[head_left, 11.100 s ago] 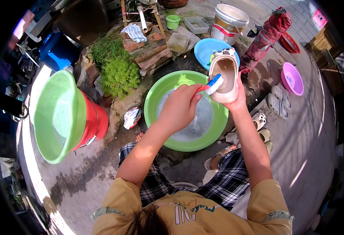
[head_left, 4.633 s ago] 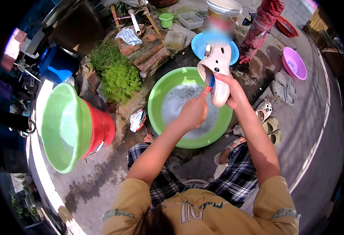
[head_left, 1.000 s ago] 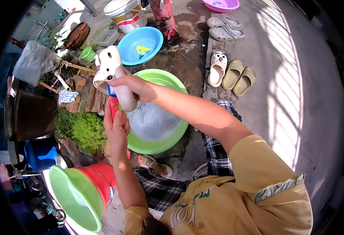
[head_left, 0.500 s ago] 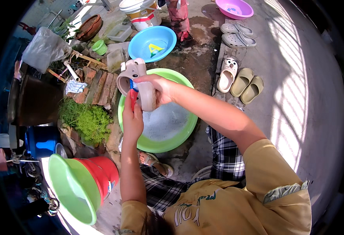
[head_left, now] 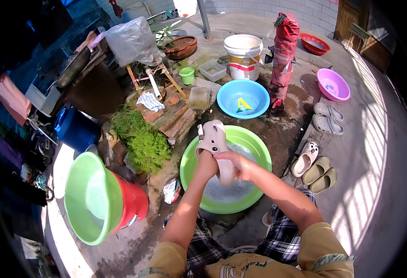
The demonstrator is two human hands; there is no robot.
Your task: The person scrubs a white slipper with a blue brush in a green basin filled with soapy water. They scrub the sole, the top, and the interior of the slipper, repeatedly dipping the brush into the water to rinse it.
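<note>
A beige clog (head_left: 212, 135) with small holes is tilted above a light green basin (head_left: 265, 155) of sudsy water. My right hand (head_left: 238, 164) grips the clog's side near the sole, thumb on its upper. My left hand (head_left: 206, 163) reaches into the shoe's opening, its fingers hidden there. The red brush with blue bristles, seen in that hand half a second ago, is out of sight inside the shoe.
A blue basin (head_left: 223, 103) lies beyond the green one. On the right stand a matching clog (head_left: 301, 165), olive slides (head_left: 318, 170), grey clogs (head_left: 323, 124) and a pink basin (head_left: 326, 88). A red bucket (head_left: 136, 201) with a green basin (head_left: 76, 204) stands left, near leafy plants (head_left: 147, 148).
My left hand has gone deeper into the clog, and the brush has dropped from view. The clog is turned more upright. The view has tilted up, showing more of the yard.
</note>
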